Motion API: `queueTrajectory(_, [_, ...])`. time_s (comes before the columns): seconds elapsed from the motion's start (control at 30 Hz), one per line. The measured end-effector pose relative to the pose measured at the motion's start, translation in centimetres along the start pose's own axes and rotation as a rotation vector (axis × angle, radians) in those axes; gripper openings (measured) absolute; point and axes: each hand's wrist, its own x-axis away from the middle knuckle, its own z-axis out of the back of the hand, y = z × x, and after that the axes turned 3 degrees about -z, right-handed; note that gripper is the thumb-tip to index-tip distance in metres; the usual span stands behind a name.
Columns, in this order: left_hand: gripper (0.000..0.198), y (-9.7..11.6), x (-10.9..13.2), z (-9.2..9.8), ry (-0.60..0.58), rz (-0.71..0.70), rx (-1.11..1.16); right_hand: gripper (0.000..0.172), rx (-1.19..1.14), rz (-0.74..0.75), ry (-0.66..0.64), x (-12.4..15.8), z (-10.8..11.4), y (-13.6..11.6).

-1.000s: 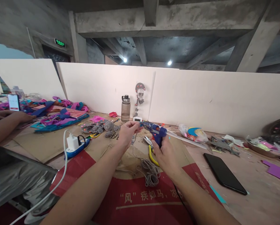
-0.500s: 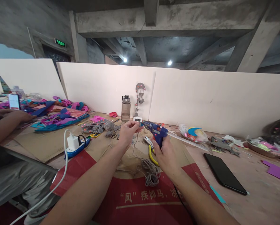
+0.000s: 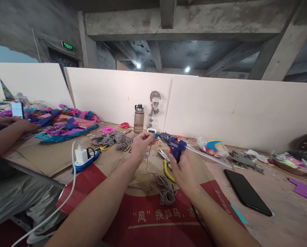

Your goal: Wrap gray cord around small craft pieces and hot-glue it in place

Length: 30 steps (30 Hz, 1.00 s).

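Observation:
My right hand point(image 3: 183, 169) is wrapped round the handle of a blue hot glue gun point(image 3: 176, 144), with a long clear glue stick point(image 3: 207, 158) sticking out of its back. The gun's nozzle points left, at the fingertips of my left hand point(image 3: 141, 145). Those fingers are pinched together on a thin grey cord point(image 3: 147, 160) that hangs down to the table. A small blue bit point(image 3: 156, 136) shows at the fingertips; I cannot tell whether it belongs to the nozzle. Below lies a coil of grey cord point(image 3: 167, 192), and beside the gun are yellow-handled pliers point(image 3: 169, 171).
A water bottle point(image 3: 138, 120) stands against the white board point(image 3: 104, 92), near a hanging grey ornament point(image 3: 155, 97). A black phone point(image 3: 247, 192) lies at right. At left are a blue power strip point(image 3: 85, 166), felt scraps point(image 3: 66, 130) and another person's arm point(image 3: 9, 135).
The view has shifted very slightly. My hands keep the same hold, with the glue gun's nozzle still close to my left fingertips.

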Motion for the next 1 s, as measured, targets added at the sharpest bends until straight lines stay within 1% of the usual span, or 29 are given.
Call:
queueTrajectory(0.27, [0.026, -0.13, 0.04, -0.12, 0.004, 0.020, -0.011, 0.036, -0.018, -0.033, -0.024, 0.25, -0.17, -0.10])
queueTrajectory(0.47, [0.027, -0.01, 0.08, -0.12, 0.002, 0.017, -0.009, 0.035, -0.011, -0.006, 0.005, 0.14, -0.09, 0.04])
queueTrajectory(0.73, [0.023, -0.22, 0.05, -0.02, -0.009, 0.009, -0.024, 0.037, -0.002, -0.040, -0.028, 0.21, 0.02, -0.45])
queueTrajectory(0.87, [0.022, -0.10, 0.06, -0.12, -0.009, 0.007, -0.022, 0.040, -0.001, -0.015, -0.013, 0.22, 0.02, -0.38])
queueTrajectory(1.0, [0.022, -0.14, 0.06, -0.17, -0.009, 0.013, -0.027, 0.039, 0.021, -0.018, -0.021, 0.29, -0.08, -0.24])
